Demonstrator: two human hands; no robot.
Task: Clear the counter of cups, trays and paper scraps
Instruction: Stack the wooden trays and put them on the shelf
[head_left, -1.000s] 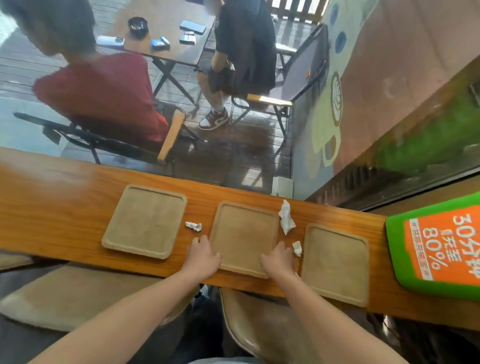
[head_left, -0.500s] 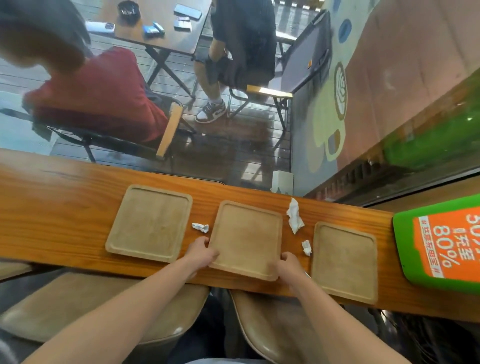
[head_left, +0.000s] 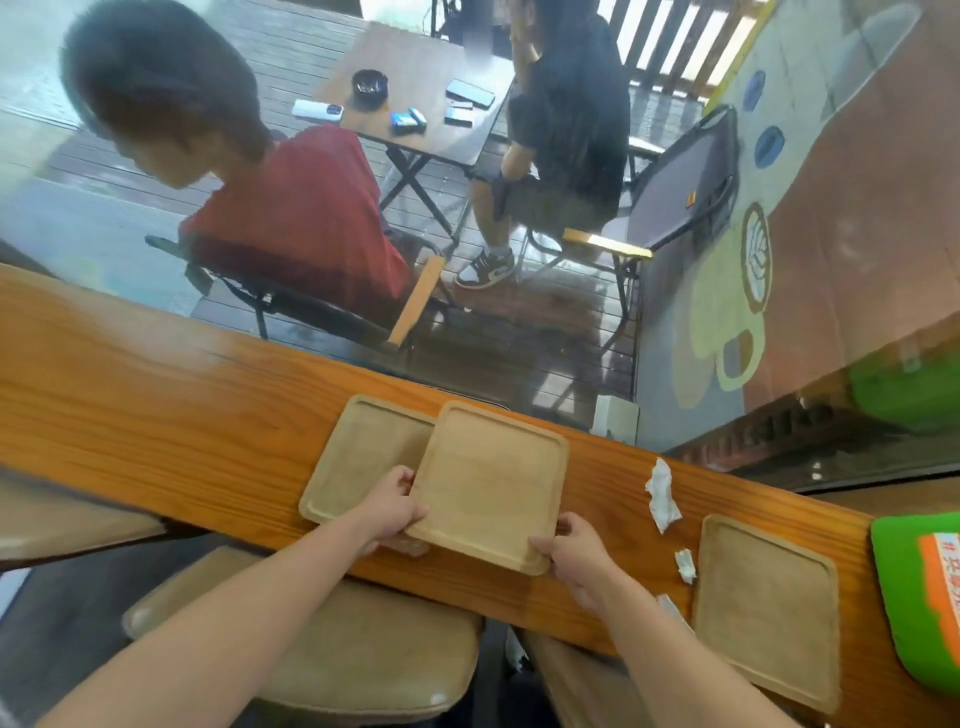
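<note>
The left hand (head_left: 390, 506) and right hand (head_left: 577, 558) are pinching the near corners of the middle tray (head_left: 491, 480), fingers closed on its rim, and it is overlapping the right part of the left tray (head_left: 358, 460), which is lying flat on the counter (head_left: 156, 410). Right of the right hand a crumpled napkin (head_left: 661, 493) is lying on the wood, with a smaller scrap (head_left: 685, 565) nearer the edge and another scrap (head_left: 671, 603) just beside the wrist. Past those, a third tray (head_left: 766, 605) is sitting flat, well apart from the held one, and a green and orange sign (head_left: 922, 592) is resting beyond it. Tan stools (head_left: 358, 660) are standing under the arms. Beyond the held tray a window is running along the counter's far edge; outside, two people are sitting at a table (head_left: 415, 98) on a deck
</note>
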